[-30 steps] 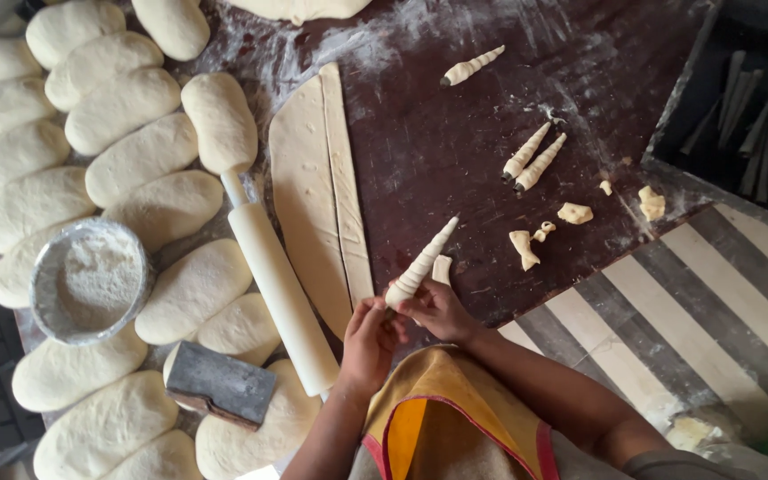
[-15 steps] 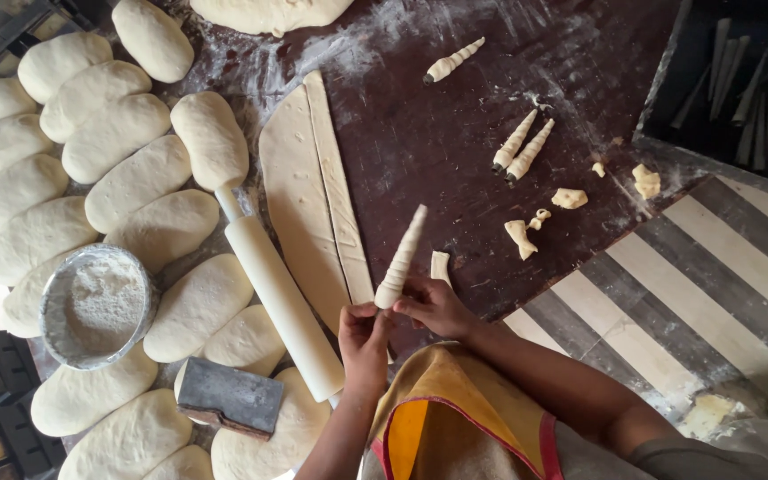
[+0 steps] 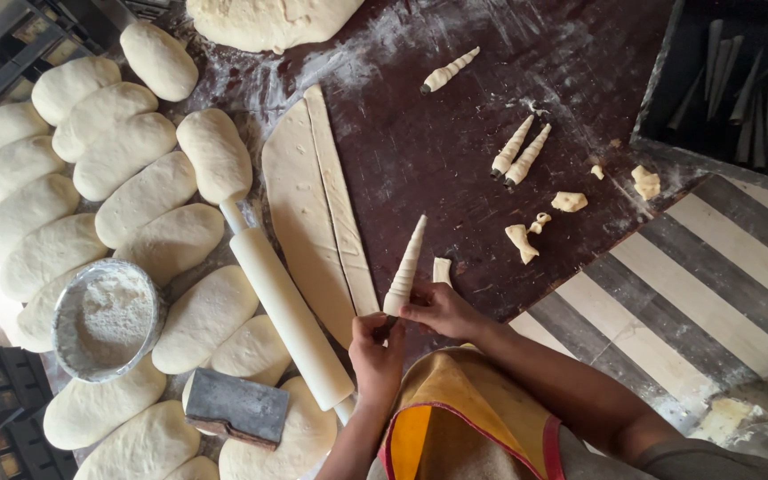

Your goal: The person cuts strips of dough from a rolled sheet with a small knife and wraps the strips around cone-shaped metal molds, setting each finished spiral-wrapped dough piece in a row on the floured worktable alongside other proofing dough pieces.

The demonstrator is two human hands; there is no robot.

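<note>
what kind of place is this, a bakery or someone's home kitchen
Most likely a bakery or pastry workshop. Rows of shaped dough loaves crowd a floured worktop, beside a rolling pin, and both hands, left hand and right hand, hold a dough-wrapped cone.

A slim cone (image 3: pixel 404 267) wrapped in a spiral of pale dough is pointing its narrow tip toward the far side, tilting slightly right, its wide end sitting at the near edge of the dark, floured table (image 3: pixel 455 142). The dough is winding around it in overlapping turns, smooth and unbaked, covering it tip to base.
</note>
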